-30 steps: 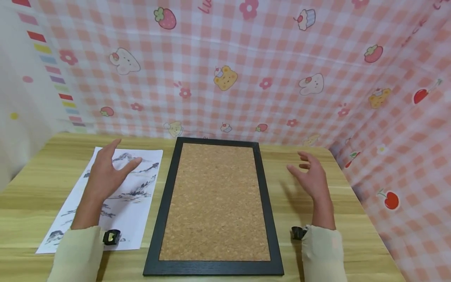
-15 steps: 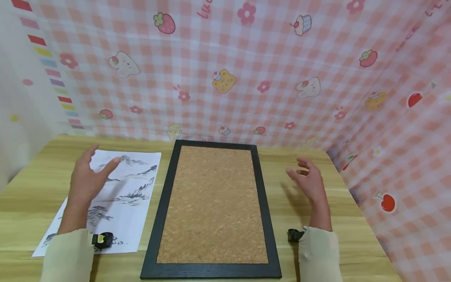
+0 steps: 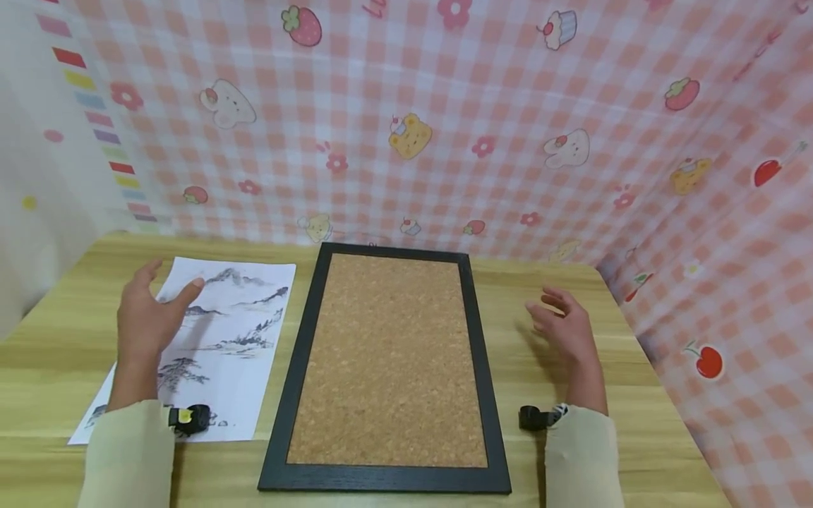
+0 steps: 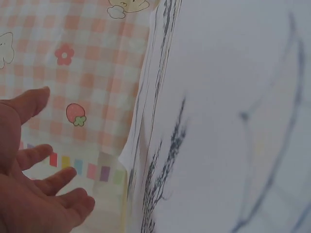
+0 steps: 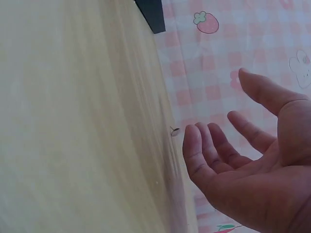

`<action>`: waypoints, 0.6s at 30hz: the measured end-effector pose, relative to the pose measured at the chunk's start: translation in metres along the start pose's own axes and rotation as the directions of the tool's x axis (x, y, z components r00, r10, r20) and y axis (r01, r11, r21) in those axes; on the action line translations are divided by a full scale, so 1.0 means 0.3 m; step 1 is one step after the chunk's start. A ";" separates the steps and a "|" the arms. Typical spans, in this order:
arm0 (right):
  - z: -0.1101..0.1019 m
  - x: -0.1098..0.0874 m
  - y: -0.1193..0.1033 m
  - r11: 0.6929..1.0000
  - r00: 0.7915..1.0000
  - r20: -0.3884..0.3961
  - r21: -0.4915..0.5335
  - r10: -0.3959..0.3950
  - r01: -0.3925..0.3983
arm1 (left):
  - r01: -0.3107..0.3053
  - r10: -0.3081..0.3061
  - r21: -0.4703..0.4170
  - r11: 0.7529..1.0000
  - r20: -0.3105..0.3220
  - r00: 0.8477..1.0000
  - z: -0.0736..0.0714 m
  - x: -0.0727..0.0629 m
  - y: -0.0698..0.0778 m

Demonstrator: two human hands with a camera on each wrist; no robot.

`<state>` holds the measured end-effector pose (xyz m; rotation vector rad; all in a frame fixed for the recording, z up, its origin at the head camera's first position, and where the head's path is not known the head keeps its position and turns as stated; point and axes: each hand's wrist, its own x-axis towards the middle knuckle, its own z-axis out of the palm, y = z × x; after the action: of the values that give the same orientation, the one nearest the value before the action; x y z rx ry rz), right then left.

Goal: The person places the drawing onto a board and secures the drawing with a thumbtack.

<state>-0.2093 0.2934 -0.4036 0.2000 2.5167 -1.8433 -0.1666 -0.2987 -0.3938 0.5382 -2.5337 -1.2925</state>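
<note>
My left hand (image 3: 145, 317) hovers over the left part of a white sheet of paper (image 3: 244, 384) printed with an ink landscape of mountains and trees; its fingers are spread and hold nothing. To the sheet's right lies a cork board (image 3: 390, 360) with a black frame (image 3: 384, 480), touched by neither hand. My right hand (image 3: 565, 326) is held above the table right of the board, fingers loosely bent, nothing in them. In the right wrist view, a small pin-like object (image 5: 175, 131), perhaps a thumbtack, sits on the table near the right fingertips.
The wooden table (image 3: 641, 437) runs back to a pink checked cloth (image 3: 508, 106) with cartoon prints, which also hangs along the right side. A black wrist camera (image 3: 193, 419) is strapped to the left wrist, another black camera (image 3: 532, 418) to the right.
My left hand has moved left, uncovering more of the landscape print. The right hand has stayed near its place, its fingers shifting slightly. Paper and board lie where they were.
</note>
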 end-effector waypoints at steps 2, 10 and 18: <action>-0.007 0.002 0.006 1.000 1.000 -0.009 0.024 0.019 -0.019 | 0.023 -0.024 0.017 1.000 0.004 1.000 -0.002 0.003 -0.004; -0.019 -0.001 0.020 0.997 0.997 -0.021 0.033 0.069 -0.068 | 0.137 -0.149 0.220 0.966 0.042 0.988 -0.016 0.004 -0.025; -0.011 0.019 0.046 0.994 0.995 -0.006 0.033 0.104 -0.104 | 0.181 -0.217 0.368 0.912 0.060 0.974 -0.038 -0.007 -0.041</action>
<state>-0.2133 0.3013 -0.4162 0.3331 2.4320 -1.8483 -0.1578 -0.3128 -0.3973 0.8462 -2.8837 -0.9293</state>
